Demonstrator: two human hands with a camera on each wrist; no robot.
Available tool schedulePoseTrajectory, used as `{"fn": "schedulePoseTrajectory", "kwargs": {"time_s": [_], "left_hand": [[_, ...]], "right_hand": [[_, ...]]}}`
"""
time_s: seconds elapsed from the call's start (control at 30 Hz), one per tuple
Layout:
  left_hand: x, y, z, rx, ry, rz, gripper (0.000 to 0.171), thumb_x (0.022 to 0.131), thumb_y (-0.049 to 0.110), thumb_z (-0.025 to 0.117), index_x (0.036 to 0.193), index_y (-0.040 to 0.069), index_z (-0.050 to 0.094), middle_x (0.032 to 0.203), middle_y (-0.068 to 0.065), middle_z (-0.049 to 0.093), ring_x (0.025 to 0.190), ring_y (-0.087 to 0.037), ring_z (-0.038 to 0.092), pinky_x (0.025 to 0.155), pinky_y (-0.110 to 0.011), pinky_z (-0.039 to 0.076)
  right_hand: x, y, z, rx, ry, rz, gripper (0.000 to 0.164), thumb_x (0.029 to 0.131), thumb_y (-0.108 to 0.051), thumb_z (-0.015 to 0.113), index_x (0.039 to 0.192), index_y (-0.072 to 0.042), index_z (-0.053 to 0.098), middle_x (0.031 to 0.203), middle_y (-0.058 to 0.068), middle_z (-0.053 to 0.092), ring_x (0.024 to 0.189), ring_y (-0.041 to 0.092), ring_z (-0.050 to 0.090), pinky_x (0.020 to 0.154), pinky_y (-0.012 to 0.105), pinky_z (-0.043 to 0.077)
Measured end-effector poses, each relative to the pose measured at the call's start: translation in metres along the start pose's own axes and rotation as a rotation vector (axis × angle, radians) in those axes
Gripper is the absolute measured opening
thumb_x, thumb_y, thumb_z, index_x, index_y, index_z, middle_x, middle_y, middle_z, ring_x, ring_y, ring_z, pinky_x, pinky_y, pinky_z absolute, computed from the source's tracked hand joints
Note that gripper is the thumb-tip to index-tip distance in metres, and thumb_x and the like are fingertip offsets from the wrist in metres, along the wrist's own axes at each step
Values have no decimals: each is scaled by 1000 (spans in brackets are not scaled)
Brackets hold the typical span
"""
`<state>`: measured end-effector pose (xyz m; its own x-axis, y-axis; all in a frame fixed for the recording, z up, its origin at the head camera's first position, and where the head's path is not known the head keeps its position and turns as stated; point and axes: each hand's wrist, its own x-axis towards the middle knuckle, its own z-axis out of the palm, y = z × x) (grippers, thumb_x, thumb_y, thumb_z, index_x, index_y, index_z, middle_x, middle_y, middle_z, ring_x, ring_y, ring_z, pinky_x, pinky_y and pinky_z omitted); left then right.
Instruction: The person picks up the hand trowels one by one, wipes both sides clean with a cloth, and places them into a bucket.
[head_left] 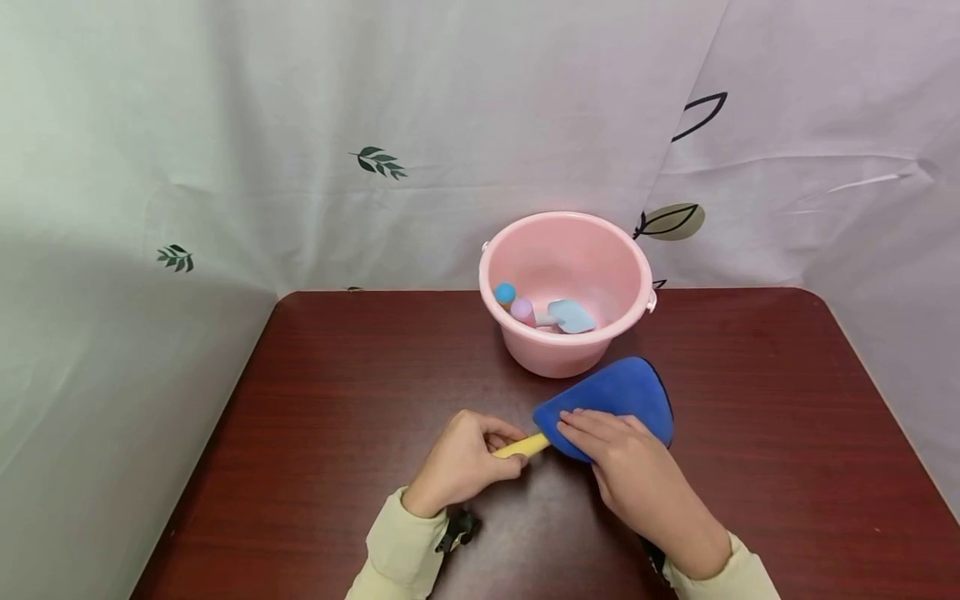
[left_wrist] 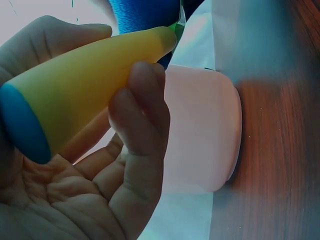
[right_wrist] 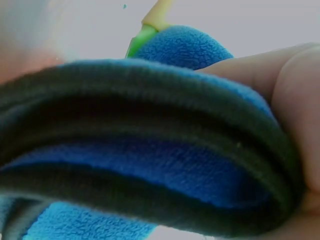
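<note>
My left hand [head_left: 465, 458] grips the yellow handle [head_left: 523, 446] of a small tool between thumb and fingers. In the left wrist view the handle [left_wrist: 95, 70] is tapered and has a blue end. A green part [right_wrist: 141, 40] joins it in the right wrist view; beyond that, the blue cloth hides the tool's head. My right hand [head_left: 637, 471] holds this blue cloth [head_left: 618, 400], its fingers lying over the top and its thumb side underneath. Dark trim edges the fuzzy cloth [right_wrist: 135, 165], which is folded over in layers.
A pink bucket [head_left: 551, 354] with side handle lugs stands behind the cloth on the dark red table [head_left: 360, 358]. Inside lie a light blue shovel [head_left: 573, 317], a pink piece with a lilac end [head_left: 522, 312] and a blue-ended piece [head_left: 505, 293]. White patterned fabric [head_left: 450, 125] hangs around the table.
</note>
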<state>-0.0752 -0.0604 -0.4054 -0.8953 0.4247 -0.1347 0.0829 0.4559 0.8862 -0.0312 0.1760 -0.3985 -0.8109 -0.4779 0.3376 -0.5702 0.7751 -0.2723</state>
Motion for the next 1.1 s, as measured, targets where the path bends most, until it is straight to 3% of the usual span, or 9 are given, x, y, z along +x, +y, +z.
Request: {"fn": "schedulePoseTrajectory", "kwargs": {"time_s": [0.43,0.67,0.9,1.1], "left_hand": [[1,-3,-2,-21,-5,15,18,76,10,80,93,6,79,72,4,70,62,-9,63,55,-24,51],[0,-2,-5,-19,5,14,17,76,11,79,93,10,80,70,8,70,60,-9,62,54,-24,50],[-1,-4,-8,-28,-2,7,17,77,11,79,94,11,80,72,7,70,62,-10,64,56,-24,50],[-3,-5,-14,-21,-10,5,20,75,7,78,95,8,79,73,4,70,63,-11,63,57,-23,50]], "right_hand": [[0,6,-2,-9,14,74,44,80,9,72,120,-9,75,128,3,68,120,24,62,86,43,50],[-2,14,-7,-26,44,94,46,76,11,70,119,-6,74,127,6,68,120,26,62,85,45,50],[-4,24,-12,-45,93,92,48,72,13,66,117,-2,74,124,11,69,117,32,63,89,50,51],[-6,29,-20,-35,110,152,52,71,16,66,121,0,72,126,13,68,117,37,62,94,56,48]]}}
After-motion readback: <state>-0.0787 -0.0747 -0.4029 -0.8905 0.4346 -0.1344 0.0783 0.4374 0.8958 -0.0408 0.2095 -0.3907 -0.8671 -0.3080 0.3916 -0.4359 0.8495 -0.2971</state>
